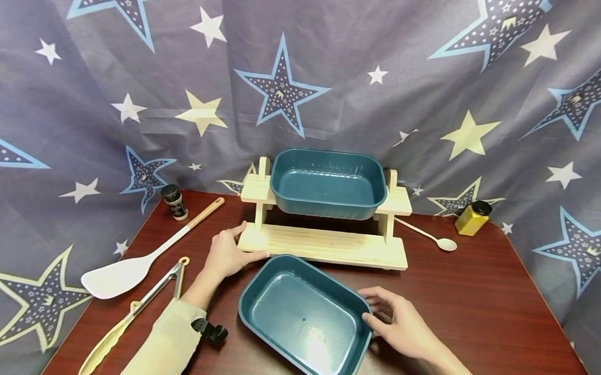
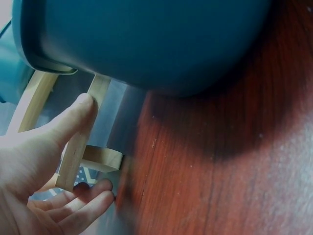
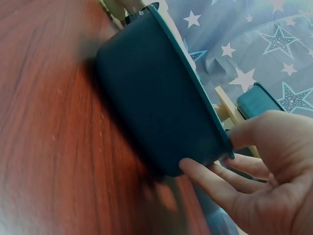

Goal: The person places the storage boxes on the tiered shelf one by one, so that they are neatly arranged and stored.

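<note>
A two-tier light wooden rack (image 1: 323, 243) stands at the back of the table. One teal rectangular tub (image 1: 324, 209) sits on its upper tier. My left hand (image 1: 227, 256) grips the left end of the lower board, thumb against the board (image 2: 76, 156) and fingers on its other side. In front of the rack is a second teal tub (image 1: 280, 307), turned at an angle. My right hand (image 1: 400, 323) holds its right corner, with thumb and fingers at the rim; fingertips press the outer wall (image 3: 151, 98) in the right wrist view.
At left lie a white spatula with a wooden handle (image 1: 120, 275) and tongs (image 1: 144, 304). A black-capped spice jar (image 1: 175, 203) stands at the back left. Towards the back right are a pale spoon (image 1: 446, 245) and a yellow jar (image 1: 472, 220). A star-patterned curtain (image 1: 344, 116) hangs behind the table.
</note>
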{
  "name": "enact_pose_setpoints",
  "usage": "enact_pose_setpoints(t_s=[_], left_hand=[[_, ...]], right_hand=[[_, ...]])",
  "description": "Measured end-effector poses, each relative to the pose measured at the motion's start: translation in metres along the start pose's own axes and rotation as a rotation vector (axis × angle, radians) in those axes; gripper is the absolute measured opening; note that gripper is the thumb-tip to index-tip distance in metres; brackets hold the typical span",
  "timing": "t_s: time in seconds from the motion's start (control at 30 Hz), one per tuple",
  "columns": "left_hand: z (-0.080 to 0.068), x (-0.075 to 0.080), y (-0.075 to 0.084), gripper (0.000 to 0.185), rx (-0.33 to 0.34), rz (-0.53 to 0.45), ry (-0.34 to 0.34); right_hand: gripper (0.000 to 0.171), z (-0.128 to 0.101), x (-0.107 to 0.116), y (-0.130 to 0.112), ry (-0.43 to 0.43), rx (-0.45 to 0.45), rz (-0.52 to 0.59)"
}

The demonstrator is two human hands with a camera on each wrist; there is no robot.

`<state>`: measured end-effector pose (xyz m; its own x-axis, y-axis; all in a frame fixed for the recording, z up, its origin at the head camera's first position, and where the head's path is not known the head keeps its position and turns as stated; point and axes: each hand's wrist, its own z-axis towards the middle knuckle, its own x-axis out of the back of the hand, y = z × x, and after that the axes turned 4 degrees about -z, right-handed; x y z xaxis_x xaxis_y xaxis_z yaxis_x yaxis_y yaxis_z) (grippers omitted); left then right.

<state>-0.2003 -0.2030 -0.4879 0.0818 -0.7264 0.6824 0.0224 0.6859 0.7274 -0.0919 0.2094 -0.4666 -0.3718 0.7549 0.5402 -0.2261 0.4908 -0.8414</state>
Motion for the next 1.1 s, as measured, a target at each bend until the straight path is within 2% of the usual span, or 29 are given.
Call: enact_pose_setpoints(t_s=[0.13, 0.5, 0.77, 1.1], left_hand=[[0.000, 0.000, 0.000, 0.113, -0.007, 0.001, 0.002], [-0.002, 0.001, 0.001, 0.112, 0.000, -0.005, 0.003], [0.000, -0.001, 0.000, 0.113, -0.019, 0.011, 0.027], [0.001, 0.000, -0.001, 0.111, -0.020, 0.013, 0.020]], right_hand=[[0.037, 0.001, -0.004, -0.002, 0.025, -0.048, 0.055], [0.040, 0.005, 0.003, -0.007, 0.087, -0.095, 0.036], [0.042, 0.006, 0.020, -0.010, 0.091, -0.105, 0.088], [0.041, 0.011, 0.044, -0.017, 0.164, -0.085, 0.048]])
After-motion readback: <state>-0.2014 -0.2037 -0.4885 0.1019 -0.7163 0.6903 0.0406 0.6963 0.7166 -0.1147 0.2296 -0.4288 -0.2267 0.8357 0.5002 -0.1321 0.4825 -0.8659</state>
